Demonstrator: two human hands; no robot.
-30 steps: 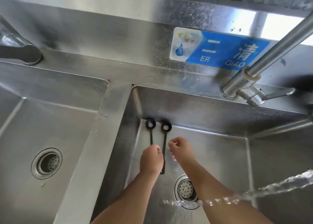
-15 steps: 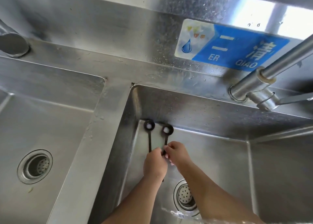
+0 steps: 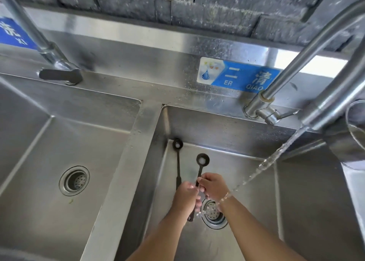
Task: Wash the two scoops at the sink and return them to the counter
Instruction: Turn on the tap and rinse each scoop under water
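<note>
Scoops: two dark long-handled scoops, both in the right basin, bowls pointing to the back wall.
Left basin (image 3: 29,142): steel, with a round drain (image 3: 74,180) in its floor and a tap lever (image 3: 60,75) on the ledge behind it.
Divider (image 3: 126,162): the steel strip between the two basins, speckled with drops.
Left scoop (image 3: 177,158): its bowl lies near the basin's back left corner; its handle runs toward me and goes under my left hand.
My left hand (image 3: 185,197): knuckles up, fingers curled closed over the scoop handles; I cannot tell which handle they actually grip.
Right scoop (image 3: 201,162): its bowl sits nearer to me than the other; the handle passes between my two hands, and its dark end shows below my left hand.
My right hand (image 3: 212,185): fingers pinched shut on the right scoop's handle, touching my left hand.
Bracelet (image 3: 225,197): pale beads on my right wrist.
Right basin (image 3: 256,211): its drain (image 3: 213,214) is just beneath my hands.
Water (image 3: 272,160): a stream slants down from the spout (image 3: 325,106) at upper right and reaches my right wrist.
Sign (image 3: 237,76): blue, on the backsplash, reading ER QIAO.
</note>
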